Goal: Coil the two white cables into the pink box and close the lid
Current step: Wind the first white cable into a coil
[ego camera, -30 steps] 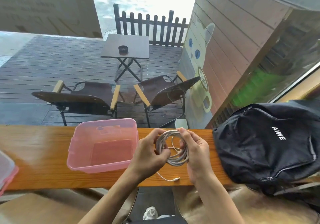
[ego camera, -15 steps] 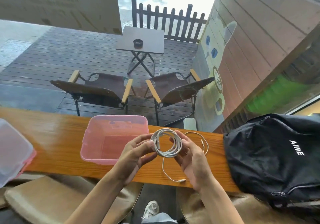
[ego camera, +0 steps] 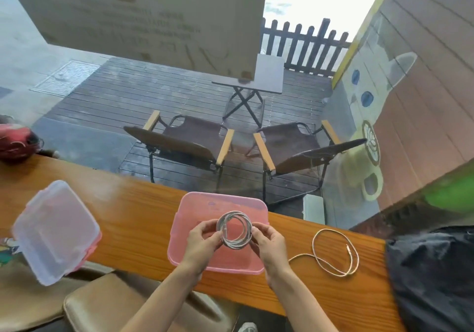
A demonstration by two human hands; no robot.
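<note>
The open pink box (ego camera: 195, 204) stands on the wooden counter (ego camera: 133, 211). Over its inside I hold a coiled white cable (ego camera: 234, 229) as a flat ring. My left hand (ego camera: 202, 242) pinches the ring's left side and my right hand (ego camera: 269, 242) pinches its right side. A second white cable (ego camera: 333, 254) lies loose and uncoiled on the counter, right of the box. The clear lid with a pink rim (ego camera: 53, 231) rests at the counter's left, partly over the near edge.
A black backpack (ego camera: 431, 275) fills the counter's right end. A red helmet-like object (ego camera: 12, 142) sits at the far left. Cushioned stools (ego camera: 102, 306) stand under the counter's near edge. Beyond the glass are two chairs and a small table on a deck.
Both hands have carried the coiled cable left, from beside the box to over its inside. The cable's trailing end no longer hangs down. The view has swung left, showing the lid.
</note>
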